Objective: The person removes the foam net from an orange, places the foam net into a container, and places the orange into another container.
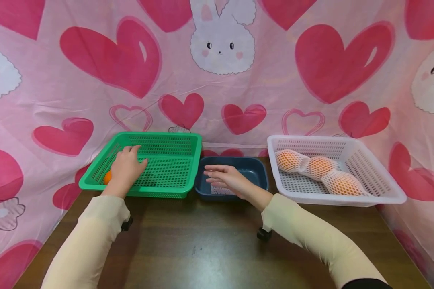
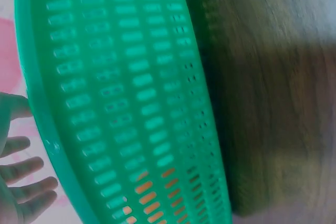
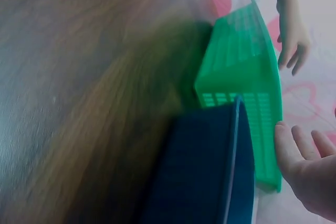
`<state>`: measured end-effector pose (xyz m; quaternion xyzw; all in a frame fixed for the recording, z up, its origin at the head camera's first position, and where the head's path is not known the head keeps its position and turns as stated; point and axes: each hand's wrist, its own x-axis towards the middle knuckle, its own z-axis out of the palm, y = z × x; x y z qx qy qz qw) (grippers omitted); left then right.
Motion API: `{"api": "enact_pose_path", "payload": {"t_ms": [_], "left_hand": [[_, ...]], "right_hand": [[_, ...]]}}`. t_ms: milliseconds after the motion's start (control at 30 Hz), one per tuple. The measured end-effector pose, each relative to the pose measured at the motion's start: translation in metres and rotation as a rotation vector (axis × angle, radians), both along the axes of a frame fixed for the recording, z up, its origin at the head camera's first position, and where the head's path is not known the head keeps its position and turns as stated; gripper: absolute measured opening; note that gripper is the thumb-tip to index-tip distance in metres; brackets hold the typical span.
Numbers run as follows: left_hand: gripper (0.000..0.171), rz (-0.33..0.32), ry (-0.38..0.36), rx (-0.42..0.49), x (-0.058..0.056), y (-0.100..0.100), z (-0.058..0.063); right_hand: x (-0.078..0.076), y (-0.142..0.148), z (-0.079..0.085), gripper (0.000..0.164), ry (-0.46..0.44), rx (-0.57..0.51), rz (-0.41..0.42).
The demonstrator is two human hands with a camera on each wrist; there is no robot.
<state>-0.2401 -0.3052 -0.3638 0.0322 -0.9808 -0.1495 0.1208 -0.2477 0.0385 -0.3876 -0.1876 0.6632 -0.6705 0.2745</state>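
My left hand (image 1: pixel 127 166) hovers over the left side of a green plastic basket (image 1: pixel 193 160), fingers spread and holding nothing. An orange (image 1: pixel 107 177) lies in that basket by its left wall, partly covered by the hand and wrist; in the left wrist view its colour shows through the slots. Over a dark blue basin (image 1: pixel 256 172) is my right hand (image 1: pixel 228 179), its fingers loosely extended with nothing in them. Below the right hand a pale, patterned piece (image 1: pixel 220 190) lies in the basin, partly hidden, its kind unclear.
To the right, a white plastic basket (image 1: pixel 383 188) holds oranges in white foam nets (image 1: pixel 320 166). All three containers stand side by side along the back of a brown wooden table (image 1: pixel 195 249). A pink curtain (image 1: pixel 217 88) with hearts and rabbits hangs behind them.
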Motion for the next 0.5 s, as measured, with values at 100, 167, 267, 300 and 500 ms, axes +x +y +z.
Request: {"api": "enact_pose_path", "payload": {"t_ms": [100,167,267,300,500], "left_hand": [[0.059,-0.032,0.014,-0.001,0.000,0.008,0.003],[0.058,-0.045,0.013,0.007,0.001,0.014,0.005],[0.056,-0.059,0.015,0.010,0.002,0.023,0.008],[0.055,-0.063,0.017,0.010,0.002,0.026,0.009],[0.051,-0.100,0.038,0.039,0.006,0.043,0.014]], "right_hand": [[-0.001,0.010,0.001,0.047,0.060,0.002,-0.004],[-0.001,0.016,0.002,0.046,0.088,0.005,-0.010],[-0.003,0.026,0.006,0.046,0.128,0.010,-0.019],[-0.004,0.030,0.007,0.046,0.143,0.013,-0.022],[-0.007,0.054,0.015,0.046,0.212,0.035,-0.051]]}}
